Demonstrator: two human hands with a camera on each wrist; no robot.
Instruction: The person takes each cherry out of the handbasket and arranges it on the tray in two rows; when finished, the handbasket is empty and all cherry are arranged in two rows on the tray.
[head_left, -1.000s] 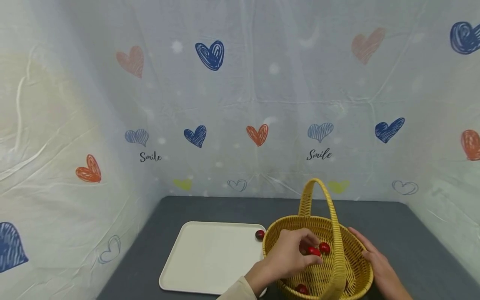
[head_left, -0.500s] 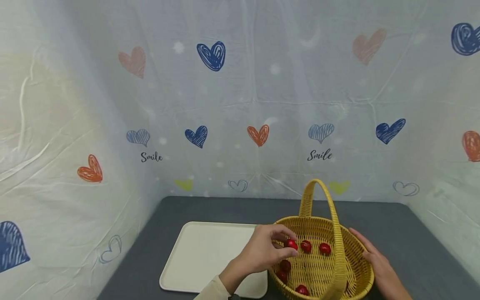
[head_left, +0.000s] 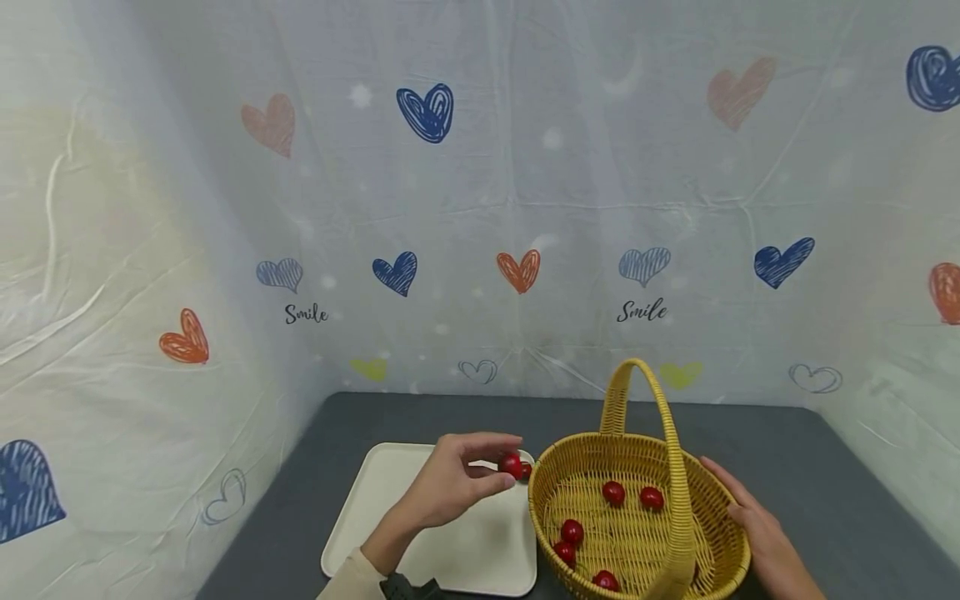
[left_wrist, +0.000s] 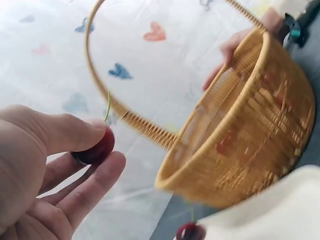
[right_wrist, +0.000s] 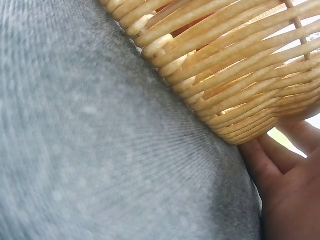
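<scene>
My left hand [head_left: 450, 479] pinches a dark red cherry [left_wrist: 102, 146] with a green stem between thumb and fingertips, above the right rear part of a cream tray [head_left: 420, 525]. Another cherry [head_left: 527, 472] lies close behind it at the tray's right edge; in the left wrist view a stemmed cherry [left_wrist: 190, 231] shows at the bottom. To the right stands a yellow wicker basket [head_left: 551, 500] with a tall handle. Several cherries lie in it, among them a cherry [head_left: 652, 498] towards the back. My right hand [head_left: 765, 533] holds the basket's right side, thumb at the rim, fingers along the outer wall.
A dark grey tabletop [head_left: 465, 408] lies beneath the tray and basket, which stand side by side. The basket's arched handle [head_left: 678, 500] rises over its opening. A pale curtain [head_left: 450, 200] printed with hearts surrounds the table at the back and sides.
My left hand has moved left, out of the basket and over the tray, with a cherry between its fingers. Cherries inside the basket have come into sight. The right hand stays on the basket.
</scene>
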